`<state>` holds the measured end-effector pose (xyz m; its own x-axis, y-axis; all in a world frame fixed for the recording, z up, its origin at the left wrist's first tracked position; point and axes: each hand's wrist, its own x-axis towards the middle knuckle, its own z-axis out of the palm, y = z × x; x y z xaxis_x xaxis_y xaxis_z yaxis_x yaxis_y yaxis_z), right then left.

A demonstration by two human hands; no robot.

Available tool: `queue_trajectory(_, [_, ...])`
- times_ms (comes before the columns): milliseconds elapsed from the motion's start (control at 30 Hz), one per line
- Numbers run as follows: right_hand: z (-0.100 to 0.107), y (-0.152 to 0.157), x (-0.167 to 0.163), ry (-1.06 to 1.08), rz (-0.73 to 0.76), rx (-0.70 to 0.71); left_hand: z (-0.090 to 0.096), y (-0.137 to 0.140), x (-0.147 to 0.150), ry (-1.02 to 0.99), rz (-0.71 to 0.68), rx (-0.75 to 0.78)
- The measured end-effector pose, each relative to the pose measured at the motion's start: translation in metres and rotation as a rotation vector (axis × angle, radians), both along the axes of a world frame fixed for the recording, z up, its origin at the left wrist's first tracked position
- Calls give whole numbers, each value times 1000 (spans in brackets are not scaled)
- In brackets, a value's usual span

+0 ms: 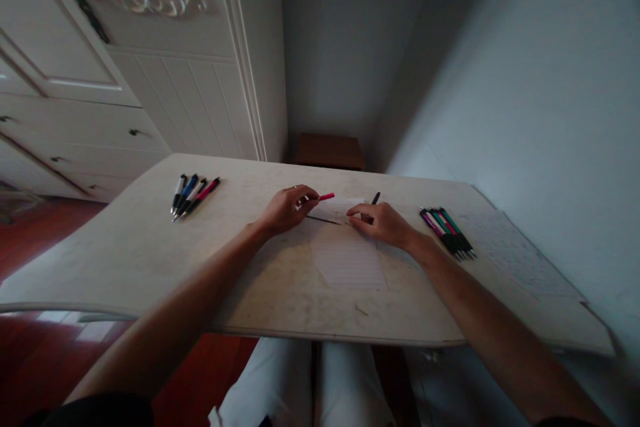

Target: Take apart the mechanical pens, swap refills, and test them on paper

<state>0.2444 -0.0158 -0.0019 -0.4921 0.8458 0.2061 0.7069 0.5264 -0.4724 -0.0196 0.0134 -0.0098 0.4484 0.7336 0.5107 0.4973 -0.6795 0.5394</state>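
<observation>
My left hand [293, 208] is closed on a pink-red pen barrel [327, 196], whose end sticks out to the right past the fingertips. A thin dark pen refill [324, 220] lies just below those fingers, across the top of a lined sheet of paper [349, 260]. My right hand [380, 221] is over the sheet's upper right, thumb and fingers curled together. From behind its knuckles a black pen piece [376, 198] points up; the rest of it is hidden by the hand. Whether the right fingertips pinch a further small part is too blurred to tell.
Several pens [193, 199] lie side by side at the table's left. Another row of several coloured pens [447, 232] is on the right, beside a written sheet [515, 253] along the wall. A small brown scrap [361, 310] is near the front edge of the white table [280, 307].
</observation>
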Motion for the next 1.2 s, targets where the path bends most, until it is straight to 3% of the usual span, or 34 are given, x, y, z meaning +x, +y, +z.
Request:
queue_trajectory(400, [4,-3,-5,-64,-21,-64,-2,5,-3,36,108,19])
queue_trajectory(733, [3,0,0,-102,-13,-40,3,-2,-2,11,-8,-62])
queue_trajectory(967, [2,0,2,-58,30,13,11,-6,-2,61,-13,-29])
queue_trajectory(1200, [-1,1,2,-32,8,45,9,-5,-3,125,-1,-34])
